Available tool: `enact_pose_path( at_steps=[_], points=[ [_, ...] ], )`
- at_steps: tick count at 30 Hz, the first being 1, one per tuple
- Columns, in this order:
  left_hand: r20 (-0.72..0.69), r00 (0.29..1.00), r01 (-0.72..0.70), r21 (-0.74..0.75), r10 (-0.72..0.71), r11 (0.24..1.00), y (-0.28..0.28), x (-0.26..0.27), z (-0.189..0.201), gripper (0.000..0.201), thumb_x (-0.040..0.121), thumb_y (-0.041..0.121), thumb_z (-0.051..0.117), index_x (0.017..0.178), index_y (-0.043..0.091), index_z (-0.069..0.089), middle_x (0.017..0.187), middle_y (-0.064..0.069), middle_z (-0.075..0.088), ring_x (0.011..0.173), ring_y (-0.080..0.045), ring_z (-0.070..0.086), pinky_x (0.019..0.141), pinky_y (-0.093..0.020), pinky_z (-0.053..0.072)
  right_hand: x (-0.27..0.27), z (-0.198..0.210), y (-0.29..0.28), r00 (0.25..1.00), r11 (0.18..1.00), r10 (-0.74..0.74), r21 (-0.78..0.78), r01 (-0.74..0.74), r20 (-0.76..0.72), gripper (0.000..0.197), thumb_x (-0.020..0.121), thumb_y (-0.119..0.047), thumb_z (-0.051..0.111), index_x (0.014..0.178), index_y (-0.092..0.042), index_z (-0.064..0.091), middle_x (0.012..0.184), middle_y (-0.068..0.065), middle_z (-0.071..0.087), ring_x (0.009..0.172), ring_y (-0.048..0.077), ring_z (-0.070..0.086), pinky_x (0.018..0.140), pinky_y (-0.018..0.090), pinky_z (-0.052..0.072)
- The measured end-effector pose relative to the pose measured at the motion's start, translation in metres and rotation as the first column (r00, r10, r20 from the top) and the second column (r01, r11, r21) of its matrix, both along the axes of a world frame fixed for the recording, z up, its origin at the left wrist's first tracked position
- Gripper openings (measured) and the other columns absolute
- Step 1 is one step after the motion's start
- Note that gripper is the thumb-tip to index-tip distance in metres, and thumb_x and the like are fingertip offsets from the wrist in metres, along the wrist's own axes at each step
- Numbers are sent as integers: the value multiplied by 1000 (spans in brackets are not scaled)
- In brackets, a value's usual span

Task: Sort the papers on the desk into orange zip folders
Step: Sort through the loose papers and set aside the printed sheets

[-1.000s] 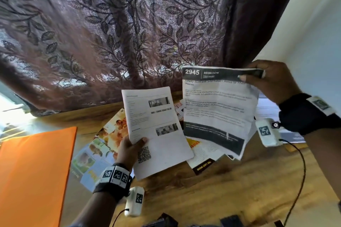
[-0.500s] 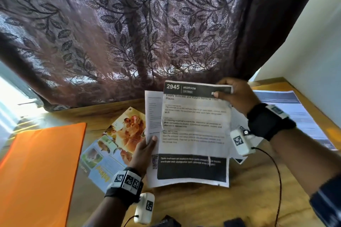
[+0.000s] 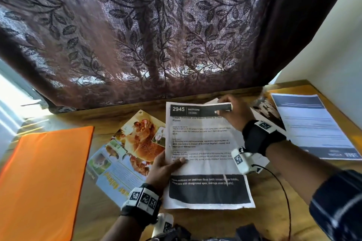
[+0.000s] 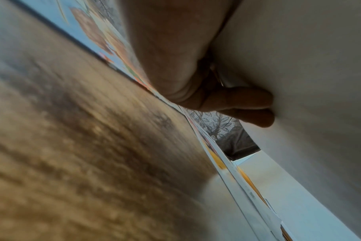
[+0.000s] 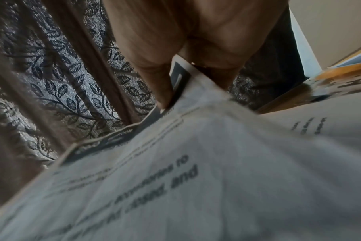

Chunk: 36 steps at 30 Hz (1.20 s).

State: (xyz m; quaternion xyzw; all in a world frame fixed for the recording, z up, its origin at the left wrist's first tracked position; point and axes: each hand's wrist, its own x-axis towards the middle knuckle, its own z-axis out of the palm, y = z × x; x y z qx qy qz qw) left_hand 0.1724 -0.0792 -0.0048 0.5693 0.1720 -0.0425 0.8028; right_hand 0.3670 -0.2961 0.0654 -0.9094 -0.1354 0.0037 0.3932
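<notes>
A white printed sheet headed "2945 BEDROOM" [image 3: 205, 154] lies on top of another white sheet, both held just above the wooden desk [image 3: 215, 223]. My left hand [image 3: 166, 164] pinches their left edge, thumb on top and fingers [image 4: 247, 104] underneath. My right hand [image 3: 231, 113] pinches the top right corner of the sheet [image 5: 175, 179], thumb on the dark header. An orange zip folder [image 3: 43, 178] lies flat at the left of the desk, apart from both hands.
A colourful magazine [image 3: 127, 154] lies between the folder and the held sheets. A blue-and-white printed page [image 3: 313, 125] and a dark-printed paper [image 3: 268, 111] lie at the right. A brown leaf-patterned curtain [image 3: 156, 35] hangs behind the desk; a wall [image 3: 333, 45] closes the right side.
My right hand brought the "2945" sheet left and down onto the sheet in my left hand, so the two now overlap. Both hands lowered toward the desk.
</notes>
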Motion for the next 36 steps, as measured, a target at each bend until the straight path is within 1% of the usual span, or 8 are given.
enact_pose_path(
  at_steps=[3,5,8,10,14,21,28,36],
  points=[
    [6,1000,-3,-33,3,999,1,-1,-2,29,86,-2,68,115,-4,63,111,-21,72,96,-37,72,77,-40,60,-13,-8,-4,989,983,-147,106,147,-5,54,76,-21,82,123,-16,56,117,0,61,106,16,56,94,33,46],
    [12,1000,-27,-49,28,998,4,-1,-5,32,87,0,67,118,-4,60,113,-23,71,99,-41,70,80,-44,60,-31,-6,-7,957,942,-175,243,232,-232,61,79,-25,81,131,-17,50,119,-2,58,108,14,56,95,34,46],
    [8,997,-79,-76,79,994,6,2,-1,33,85,5,67,117,-1,61,111,-21,72,94,-36,72,76,-42,60,-61,-7,-10,824,831,109,505,232,-557,39,86,-22,72,122,-10,61,116,8,70,104,22,68,96,42,51],
    [-2,996,-93,-108,93,990,6,6,4,29,89,10,62,117,3,61,109,-18,74,90,-32,73,72,-38,61,-73,-12,-9,825,812,215,565,146,-522,28,91,-11,65,119,-10,66,116,6,73,109,21,68,101,44,50],
    [32,995,-90,-110,94,990,6,14,22,26,100,21,48,121,9,61,109,-12,75,96,-30,73,77,-37,62,-76,-4,-4,949,870,123,491,38,-291,26,92,-8,65,114,-20,68,110,-6,75,105,11,69,97,38,52],
    [274,952,-126,-45,134,991,-2,25,54,26,86,11,62,112,7,66,109,-11,75,101,-30,71,80,-34,59,-92,24,5,986,752,62,657,54,-152,28,85,1,71,105,-19,70,97,-4,78,92,15,73,77,28,60],
    [336,941,-41,-10,42,999,1,16,45,62,69,19,80,123,-1,58,116,-16,72,109,-36,68,85,-38,58,-96,11,-2,955,694,170,718,59,-243,33,82,5,71,112,-8,70,106,8,76,101,23,72,84,33,59],
    [363,932,-51,94,14,994,2,23,35,40,78,6,80,116,11,68,115,-12,73,108,-32,69,91,-45,57,-93,-6,-12,852,744,311,666,58,-422,32,86,-3,70,115,-16,70,115,7,74,108,22,69,91,34,55]
  ],
)
